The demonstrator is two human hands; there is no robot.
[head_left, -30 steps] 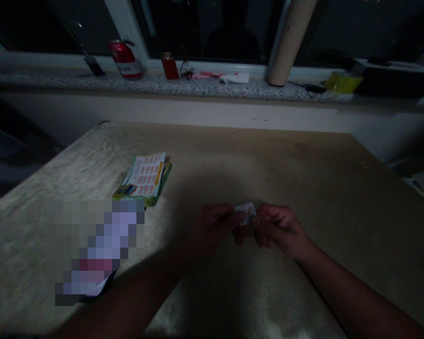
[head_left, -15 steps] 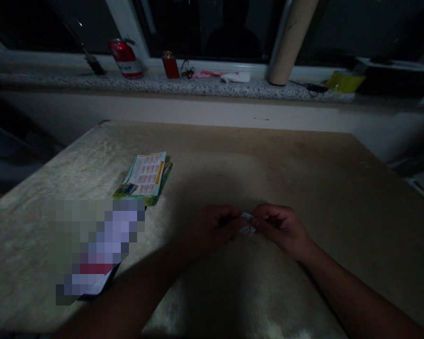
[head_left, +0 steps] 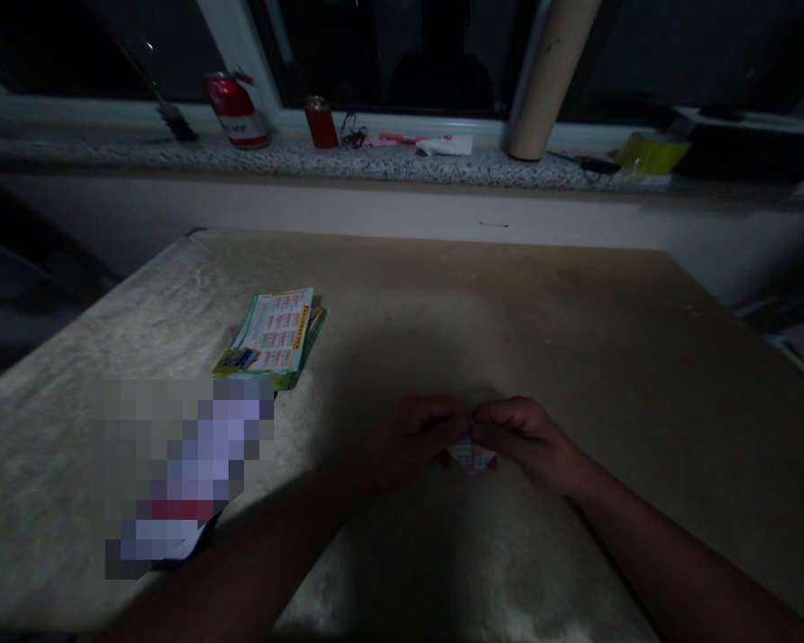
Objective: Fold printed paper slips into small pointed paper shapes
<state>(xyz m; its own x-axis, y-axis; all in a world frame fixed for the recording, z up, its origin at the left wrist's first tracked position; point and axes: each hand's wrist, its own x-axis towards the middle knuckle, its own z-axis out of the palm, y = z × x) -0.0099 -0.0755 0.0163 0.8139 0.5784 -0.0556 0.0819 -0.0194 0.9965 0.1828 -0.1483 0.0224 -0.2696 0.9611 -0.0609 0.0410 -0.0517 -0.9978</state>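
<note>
Both my hands meet low over the tan table (head_left: pixel 576 321), near its front middle. My left hand (head_left: pixel 412 440) and my right hand (head_left: pixel 523 442) each pinch a small pale printed piece of paper (head_left: pixel 471 455) between fingertips, pressing it down close to the tabletop. Most of the paper is hidden under my fingers. To the left lies a small stack of green and orange printed leaflets (head_left: pixel 274 338).
A blurred-out flat item (head_left: pixel 188 473) lies at the table's front left. On the speckled window sill (head_left: pixel 375 165) behind stand a red can (head_left: pixel 236 109), a small red-brown container (head_left: pixel 322 122), a cardboard tube (head_left: pixel 549 80), a yellow tape roll (head_left: pixel 649 154) and small scraps. The scene is dim.
My hands have lowered the small paper from a raised position toward the tabletop and closed over it, so less of it shows. The leaflets have not moved.
</note>
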